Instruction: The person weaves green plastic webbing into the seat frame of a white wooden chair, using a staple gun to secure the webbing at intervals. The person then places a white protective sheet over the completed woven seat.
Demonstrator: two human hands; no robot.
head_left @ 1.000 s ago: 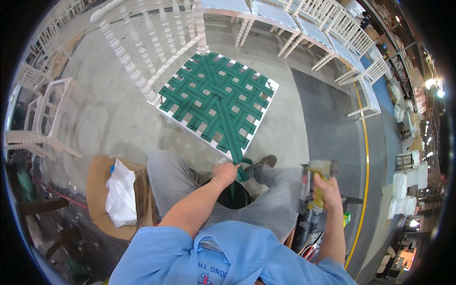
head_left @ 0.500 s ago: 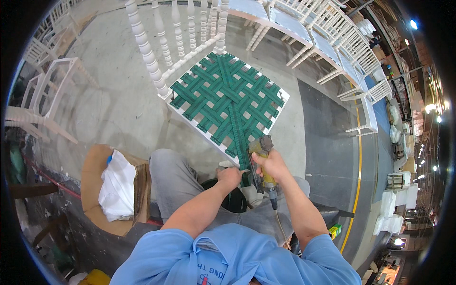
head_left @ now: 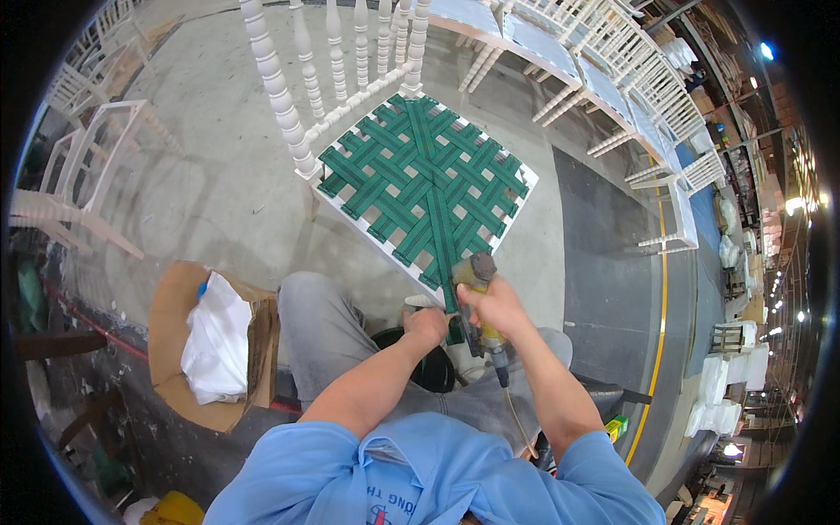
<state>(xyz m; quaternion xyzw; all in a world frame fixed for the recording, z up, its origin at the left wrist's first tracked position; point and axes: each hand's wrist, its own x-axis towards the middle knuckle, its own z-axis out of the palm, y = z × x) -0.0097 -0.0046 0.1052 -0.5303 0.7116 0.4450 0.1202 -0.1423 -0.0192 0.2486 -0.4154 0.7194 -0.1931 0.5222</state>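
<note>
A white chair [head_left: 372,229] stands before me, its seat woven with green webbing [head_left: 420,162]. One long strap [head_left: 437,219] crosses the seat diagonally to the near corner, where its loose end hangs over the edge. My left hand [head_left: 426,326] is closed at that corner and appears to grip the strap; its fingertips are partly hidden. My right hand [head_left: 493,308] is wrapped round a yellow and grey air staple gun [head_left: 476,269] with a hose at its base. The gun's nose is close against the strap at the corner, and the exact contact is hidden.
An open cardboard box [head_left: 166,350] with a white bag [head_left: 217,346] stands to my left. A dark bucket [head_left: 433,372] sits between my legs. White chairs line up at the far right, and unfinished chair frames [head_left: 114,166] stand at the left. The air hose [head_left: 518,418] trails toward me.
The chair sits slightly further right and lower in view. Both hands stay at the near corner, and the staple gun has shifted slightly left and down.
</note>
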